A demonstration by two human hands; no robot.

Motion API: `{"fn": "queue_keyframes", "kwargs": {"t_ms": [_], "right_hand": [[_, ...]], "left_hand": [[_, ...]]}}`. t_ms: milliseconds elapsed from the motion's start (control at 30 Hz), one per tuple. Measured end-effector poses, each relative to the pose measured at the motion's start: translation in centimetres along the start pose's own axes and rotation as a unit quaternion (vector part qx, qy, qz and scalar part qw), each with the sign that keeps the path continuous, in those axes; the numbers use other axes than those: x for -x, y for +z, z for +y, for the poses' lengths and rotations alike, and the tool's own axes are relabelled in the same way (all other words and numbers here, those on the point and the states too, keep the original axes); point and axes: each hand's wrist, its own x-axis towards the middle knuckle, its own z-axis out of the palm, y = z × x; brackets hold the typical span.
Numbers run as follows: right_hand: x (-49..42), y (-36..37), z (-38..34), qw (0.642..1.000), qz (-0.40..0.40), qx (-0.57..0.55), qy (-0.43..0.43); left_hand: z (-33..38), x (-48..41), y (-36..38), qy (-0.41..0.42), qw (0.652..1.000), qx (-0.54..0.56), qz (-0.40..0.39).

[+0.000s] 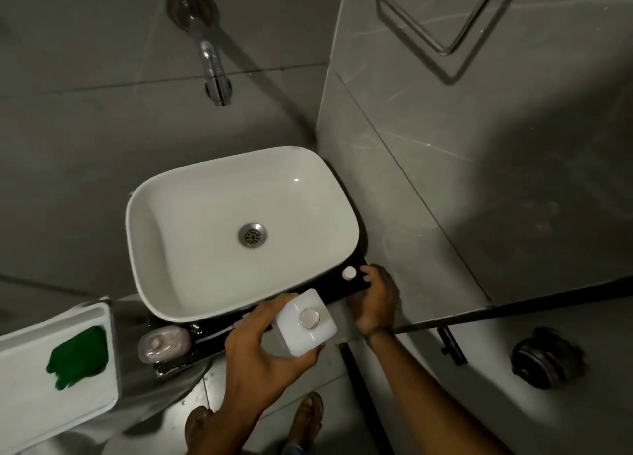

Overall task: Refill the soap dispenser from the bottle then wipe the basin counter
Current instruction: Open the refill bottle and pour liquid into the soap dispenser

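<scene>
My left hand (260,355) grips a white square refill bottle (301,321) upright in front of the basin, its round neck showing on top with no cap on it. A small white cap (349,273) lies on the black counter (212,338) at the basin's right front corner. My right hand (375,300) rests on the counter edge just right of that cap, holding nothing. The pinkish oval soap dispenser (164,343) stands on the counter at the left front, apart from both hands. A green cloth (80,355) lies on the white tank lid to the left.
The white basin (135,249) fills the middle, under a chrome wall tap (212,67). A white toilet tank (51,403) stands at the left. The grey tiled wall on the right carries a chrome towel rail (428,16). A round dark fitting (541,358) sits low right.
</scene>
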Motion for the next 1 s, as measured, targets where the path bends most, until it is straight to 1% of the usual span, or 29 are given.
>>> {"fn": "queue_keyframes", "kwargs": {"t_ms": [33, 67, 100, 133, 167, 200, 233, 333, 367, 400, 467, 533, 567, 633, 667, 700, 733, 867, 933, 1000], "right_hand": [[2.0, -0.9, 0.4, 0.998, -0.056, 0.014, -0.036], [4.2, -1.8, 0.9, 0.986, -0.122, 0.063, -0.095], [6.6, -2.5, 1.2, 0.968, -0.172, 0.102, -0.149], [8.8, -2.7, 1.1, 0.955, -0.202, 0.106, -0.192], [10.6, -2.4, 1.0, 0.947, -0.213, 0.096, -0.220], [12.4, -1.8, 0.1, 0.943, -0.215, 0.075, -0.241], [13.9, -1.1, -0.8, 0.947, -0.206, 0.044, -0.243], [17.1, 1.0, -3.6, 0.946, -0.187, -0.120, -0.238], [17.6, 2.0, -4.4, 0.950, -0.164, -0.169, -0.206], [17.9, 2.7, -5.2, 0.946, -0.157, -0.209, -0.190], [18.5, 4.1, -6.5, 0.946, -0.129, -0.244, -0.167], [18.9, 5.2, -7.0, 0.952, -0.092, -0.190, -0.223], [19.0, 5.7, -7.1, 0.952, -0.081, -0.164, -0.246], [19.0, 6.7, -7.0, 0.954, -0.072, -0.140, -0.255], [19.2, 7.1, -7.1, 0.955, -0.073, -0.142, -0.249], [19.4, 7.4, -7.3, 0.955, -0.082, -0.148, -0.242], [19.6, 7.7, -7.4, 0.955, -0.092, -0.159, -0.233], [20.5, 9.2, -8.2, 0.953, -0.113, -0.167, -0.225], [20.8, 9.7, -8.5, 0.955, -0.111, -0.153, -0.227], [21.0, 10.1, -9.1, 0.955, -0.107, -0.135, -0.242]], "left_hand": [[0.4, 0.1, -0.3, -0.002, 1.000, 0.001, 0.006], [0.8, 0.1, -0.5, -0.002, 1.000, 0.002, 0.011], [1.3, 0.1, -0.9, -0.001, 1.000, 0.004, 0.015], [1.8, 0.1, -1.3, 0.000, 1.000, 0.006, 0.019], [2.3, 0.2, -1.6, 0.002, 1.000, 0.006, 0.022], [3.0, 0.4, -2.0, 0.005, 1.000, 0.007, 0.026], [3.6, 0.5, -2.2, 0.006, 0.999, 0.008, 0.031], [5.4, 1.1, -3.6, -0.005, 0.998, 0.023, 0.058], [5.8, 1.3, -4.2, -0.004, 0.998, 0.033, 0.059], [5.9, 1.5, -4.8, -0.001, 0.998, 0.044, 0.050], [5.5, 2.0, -6.7, -0.001, 0.997, 0.067, 0.031], [3.9, 2.6, -9.4, -0.007, 0.996, 0.073, 0.043], [2.6, 2.9, -10.9, -0.009, 0.996, 0.068, 0.065], [-1.3, 3.8, -14.6, -0.028, 0.989, 0.063, 0.131], [-3.5, 4.3, -16.3, -0.047, 0.985, 0.060, 0.153], [-5.6, 4.6, -17.8, -0.071, 0.984, 0.050, 0.159], [-7.7, 4.9, -18.9, -0.093, 0.985, 0.033, 0.145], [-14.4, 4.3, -20.0, -0.142, 0.989, -0.036, 0.019], [-16.4, 3.3, -19.5, -0.152, 0.987, -0.054, -0.014], [-17.6, 2.3, -19.1, -0.155, 0.986, -0.059, -0.028]]}}
